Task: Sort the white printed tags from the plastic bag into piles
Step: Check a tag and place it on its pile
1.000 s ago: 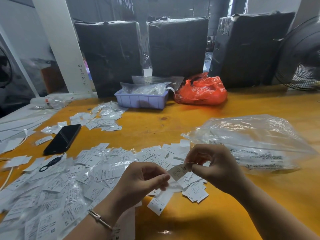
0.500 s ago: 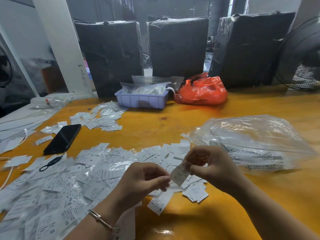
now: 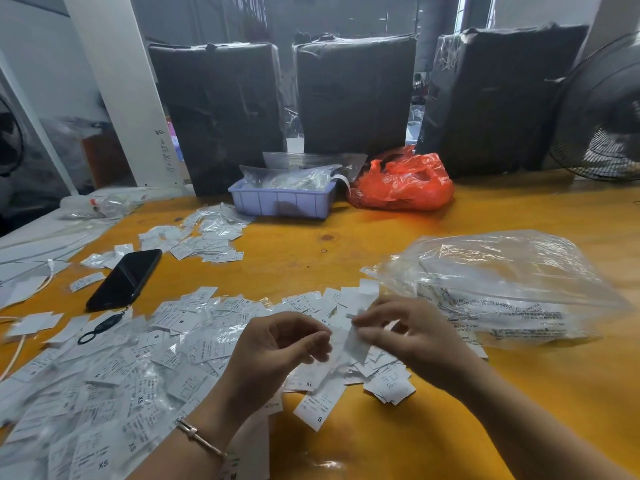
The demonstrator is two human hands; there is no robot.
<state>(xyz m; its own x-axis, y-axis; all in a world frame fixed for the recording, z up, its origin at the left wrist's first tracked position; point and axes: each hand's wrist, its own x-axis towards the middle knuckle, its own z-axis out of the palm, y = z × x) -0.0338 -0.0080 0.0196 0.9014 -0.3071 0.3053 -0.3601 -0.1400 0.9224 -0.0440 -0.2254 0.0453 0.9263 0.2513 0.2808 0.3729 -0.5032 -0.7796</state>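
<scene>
A bracelet (image 3: 199, 436) is worn on the left wrist, nearest the camera. A single white tag (image 3: 356, 342) is pinched by the right hand (image 3: 412, 336) just above the bench (image 3: 450, 427); the left hand (image 3: 273, 351) is held beside it with fingers loosely curled, and whether it touches the tag cannot be told. Beneath both hands a wide heap of tags (image 3: 121, 368) is spread across the bench. The plastic bag (image 3: 502, 285) is lying just right of the right hand. Farther left a phone (image 3: 124, 278) is seen, then a smaller pile (image 3: 204, 237). A lilac tray (image 3: 280, 202) and an orange bag (image 3: 401, 183) are set at the far edge.
</scene>
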